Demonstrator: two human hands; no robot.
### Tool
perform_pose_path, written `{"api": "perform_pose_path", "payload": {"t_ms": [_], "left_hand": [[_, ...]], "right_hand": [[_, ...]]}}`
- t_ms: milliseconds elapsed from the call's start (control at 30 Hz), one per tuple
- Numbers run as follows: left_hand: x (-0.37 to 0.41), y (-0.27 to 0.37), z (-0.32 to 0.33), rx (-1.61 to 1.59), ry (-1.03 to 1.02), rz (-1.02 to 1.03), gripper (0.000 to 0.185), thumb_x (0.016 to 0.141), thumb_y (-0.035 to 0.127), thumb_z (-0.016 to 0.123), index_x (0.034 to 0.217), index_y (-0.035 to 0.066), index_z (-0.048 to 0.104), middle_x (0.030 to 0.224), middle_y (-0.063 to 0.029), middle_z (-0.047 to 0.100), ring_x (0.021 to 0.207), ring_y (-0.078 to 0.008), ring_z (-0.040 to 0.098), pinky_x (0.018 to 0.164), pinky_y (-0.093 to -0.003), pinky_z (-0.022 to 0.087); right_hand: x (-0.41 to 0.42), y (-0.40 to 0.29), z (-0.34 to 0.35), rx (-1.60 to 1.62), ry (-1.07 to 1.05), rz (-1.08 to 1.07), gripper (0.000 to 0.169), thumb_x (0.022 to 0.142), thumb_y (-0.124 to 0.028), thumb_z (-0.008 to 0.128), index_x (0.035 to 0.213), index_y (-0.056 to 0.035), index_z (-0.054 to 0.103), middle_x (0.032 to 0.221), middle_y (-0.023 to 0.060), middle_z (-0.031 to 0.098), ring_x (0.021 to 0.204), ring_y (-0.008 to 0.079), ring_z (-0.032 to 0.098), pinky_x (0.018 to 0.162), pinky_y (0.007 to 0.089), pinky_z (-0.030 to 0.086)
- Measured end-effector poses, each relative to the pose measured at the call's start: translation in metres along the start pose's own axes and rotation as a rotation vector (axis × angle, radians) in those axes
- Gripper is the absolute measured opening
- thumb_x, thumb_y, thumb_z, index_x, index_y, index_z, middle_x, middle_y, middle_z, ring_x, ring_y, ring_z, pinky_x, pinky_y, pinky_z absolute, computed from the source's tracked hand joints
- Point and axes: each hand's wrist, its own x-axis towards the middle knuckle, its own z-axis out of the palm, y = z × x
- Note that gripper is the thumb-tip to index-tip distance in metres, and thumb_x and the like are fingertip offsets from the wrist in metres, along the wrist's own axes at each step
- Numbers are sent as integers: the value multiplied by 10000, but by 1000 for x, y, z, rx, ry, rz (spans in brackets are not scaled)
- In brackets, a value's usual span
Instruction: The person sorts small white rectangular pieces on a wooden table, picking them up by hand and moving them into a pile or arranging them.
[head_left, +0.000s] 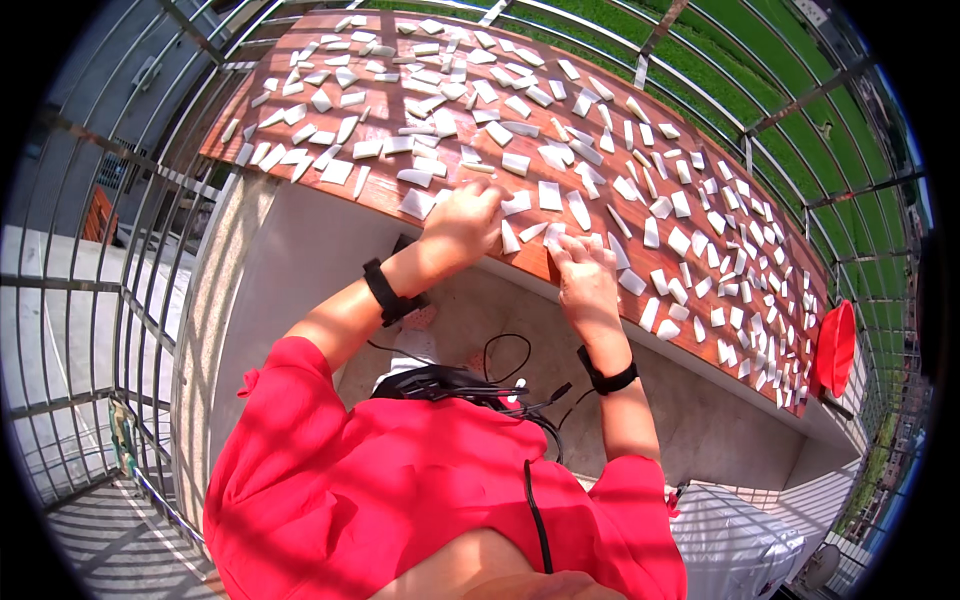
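Many flat white slices, possibly cut radish, lie spread over a reddish-brown wooden board in front of me. My left hand is bent over the board's near edge, fingers curled down among the slices; its fingertips are hidden, so I cannot tell whether they hold one. To its right, my right hand has its thumb and fingertips on a small white slice near the edge. Between the hands lie a narrow slice and a pointed slice. A squarish slice rests just beyond them.
A red plastic basin stands at the board's right end. Metal bars run behind the board and along the left side. Black cables hang at my waist. A white plastic-looking cover is at lower right.
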Motion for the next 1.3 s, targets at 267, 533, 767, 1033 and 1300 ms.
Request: {"api": "perform_pose_path", "payload": {"t_ms": [267, 533, 767, 1033, 1300], "left_hand": [[100, -124, -50, 353, 141, -24, 137, 850, 92, 583, 967, 51, 641, 974, -171, 654, 954, -340, 634, 817, -415, 519], [170, -142, -21, 397, -176, -386, 321, 857, 184, 642, 1120, 3, 617, 1173, -190, 598, 1128, -333, 604, 895, -422, 533], [184, -158, -13, 295, -137, -425, 375, 835, 167, 664, 1138, -25, 555, 1126, -218, 629, 1071, -362, 635, 898, -438, 527], [183, -189, -60, 32, 3, -316, 223, 864, 136, 585, 1021, -15, 635, 972, -261, 686, 906, -400, 689, 798, -473, 556], [155, -220, -91, 250, -159, -474, 251, 866, 194, 608, 1003, -1, 685, 1055, -242, 678, 983, -383, 669, 851, -465, 536]], "right_hand": [[21, -18, 1, 39, 53, 172, 394, 823, -10, 578, 1209, -76, 617, 1175, 90, 620, 1092, 294, 563, 935, 437, 410], [39, -45, -3, 72, 102, 342, 433, 795, 55, 572, 1205, -73, 621, 1135, 80, 640, 1070, 271, 593, 952, 408, 404], [39, -61, -9, 41, 141, 456, 402, 812, 73, 561, 1182, -67, 631, 1121, 95, 651, 1068, 290, 594, 959, 411, 405], [34, -70, -10, 45, 142, 564, 348, 811, 75, 597, 1130, -52, 660, 1110, 100, 654, 1063, 286, 598, 939, 400, 428], [27, -72, -3, 72, 136, 586, 333, 807, 79, 598, 1103, -55, 673, 1095, 101, 655, 1040, 296, 597, 926, 395, 439]]}}
